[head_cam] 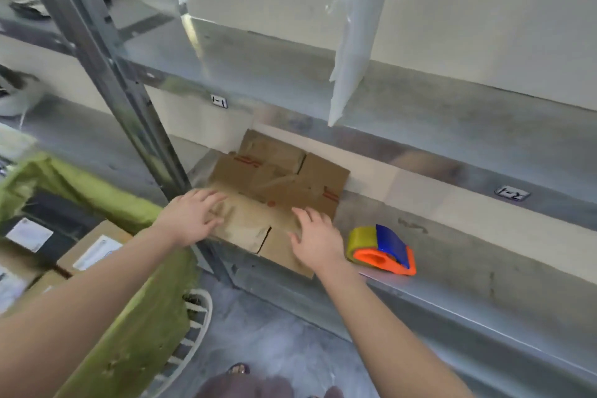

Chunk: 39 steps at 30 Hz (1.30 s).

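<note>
Head view: a flattened cardboard box (281,181) lies on the lower metal shelf (452,255), at its left end and right against the upright steel post (129,100), with its near edge reaching just past the shelf's front lip. The left hand (193,216) is open, with its fingers spread and straight, and rests on the box's near left corner without gripping it. The right hand (315,239) is likewise open and lies flat with splayed fingers on the near right part of the box. Just beside the right hand, an orange and blue tape dispenser (381,249) with a yellowish roll sits on the same shelf. A white plastic sheet (352,42) hangs over the upper shelf. At the left, a green-lined basket (135,317) holds labelled parcels (93,247).
</note>
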Each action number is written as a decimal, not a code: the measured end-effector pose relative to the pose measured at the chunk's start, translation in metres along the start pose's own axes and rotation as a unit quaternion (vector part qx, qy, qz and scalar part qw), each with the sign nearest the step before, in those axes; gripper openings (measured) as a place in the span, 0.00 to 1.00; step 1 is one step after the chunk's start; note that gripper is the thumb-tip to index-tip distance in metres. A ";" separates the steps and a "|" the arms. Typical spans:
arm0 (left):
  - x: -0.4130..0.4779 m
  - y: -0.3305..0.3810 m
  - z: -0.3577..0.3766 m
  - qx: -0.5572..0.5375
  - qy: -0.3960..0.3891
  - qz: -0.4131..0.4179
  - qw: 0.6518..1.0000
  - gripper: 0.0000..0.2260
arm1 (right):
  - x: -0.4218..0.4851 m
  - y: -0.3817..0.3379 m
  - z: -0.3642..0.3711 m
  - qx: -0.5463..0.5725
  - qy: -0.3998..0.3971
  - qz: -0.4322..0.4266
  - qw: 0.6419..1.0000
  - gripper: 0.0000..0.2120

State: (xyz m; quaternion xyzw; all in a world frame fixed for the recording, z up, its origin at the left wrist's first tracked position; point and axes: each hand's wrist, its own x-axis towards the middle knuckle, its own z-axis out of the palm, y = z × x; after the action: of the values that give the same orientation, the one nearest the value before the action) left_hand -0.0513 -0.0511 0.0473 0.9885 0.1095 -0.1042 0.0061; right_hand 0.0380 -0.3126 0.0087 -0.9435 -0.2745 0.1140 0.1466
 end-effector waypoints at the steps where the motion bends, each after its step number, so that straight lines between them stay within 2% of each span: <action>1: 0.011 -0.011 0.002 -0.012 -0.006 0.010 1.000 0.27 | 0.004 -0.001 0.007 0.000 0.001 0.026 1.000 0.27; 4: 0.040 -0.033 0.009 -0.059 -0.022 0.041 0.997 0.29 | 0.009 -0.002 0.024 0.016 0.003 0.118 0.993 0.28; 7: 0.064 -0.046 0.015 -0.119 -0.047 0.033 0.991 0.30 | 0.012 -0.001 0.035 0.066 0.016 0.204 0.977 0.29; 9: 0.077 -0.050 0.020 -0.164 -0.064 0.016 0.984 0.30 | 0.016 0.002 0.039 0.126 0.026 0.247 0.960 0.32; 13: 0.092 -0.052 0.029 -0.250 -0.100 -0.023 0.963 0.30 | 0.023 0.010 0.037 0.294 0.030 0.304 0.906 0.40; 16: 0.098 -0.051 0.033 -0.313 -0.098 -0.031 0.944 0.29 | 0.027 0.013 0.039 0.300 0.046 0.309 0.901 0.40; 22: 0.095 -0.056 0.028 -0.381 -0.084 -0.023 0.920 0.34 | 0.017 0.003 0.033 0.309 0.103 0.304 0.895 0.41; 31: 0.086 -0.054 0.004 -0.409 -0.060 0.023 0.910 0.35 | -0.011 -0.003 -0.017 0.293 0.195 0.249 0.902 0.37; 39: 0.041 -0.007 0.002 -0.441 -0.041 0.046 0.895 0.35 | -0.079 0.032 -0.039 0.292 0.217 0.211 0.907 0.37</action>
State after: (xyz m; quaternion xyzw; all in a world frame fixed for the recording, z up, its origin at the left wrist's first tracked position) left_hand -0.0139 -0.0357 0.0372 0.8832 0.0981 -0.0857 0.4506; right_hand 0.0002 -0.3900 0.0452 -0.8960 0.0151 0.0092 0.4438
